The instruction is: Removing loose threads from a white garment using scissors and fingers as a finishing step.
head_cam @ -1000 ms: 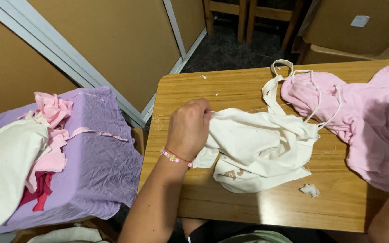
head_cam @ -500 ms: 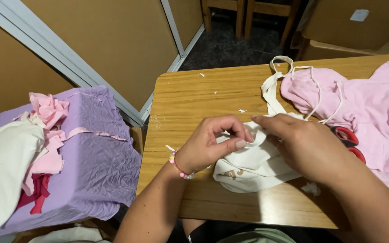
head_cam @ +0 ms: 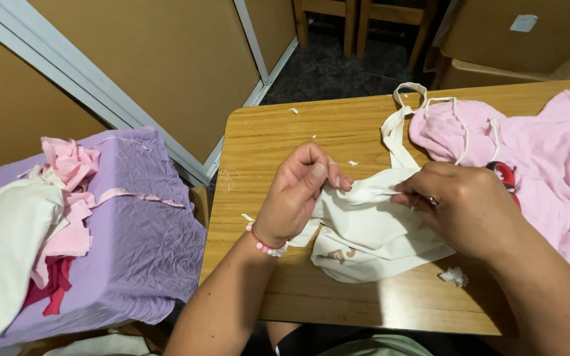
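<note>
Table [head_cam: 278, 142] of pale wood carries everything — a pink garment [head_cam: 549, 165] along its right edge, a cream cloth [head_cam: 371, 231] near the front edge. Both hands pinch a fold of the cloth: left hand [head_cam: 298, 198] and right hand [head_cam: 463, 207] closed tight on it. Red scissors [head_cam: 504, 174] peek out behind the right hand — a lint scrap [head_cam: 454, 276] lies near the front edge.

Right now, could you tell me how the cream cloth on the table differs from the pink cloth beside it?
The cream cloth is pinched by the left hand and right hand; the pink cloth lies untouched. The cream cloth looks smaller and bunched, the pink cloth larger and spread. Both rest on the wooden table.
</note>
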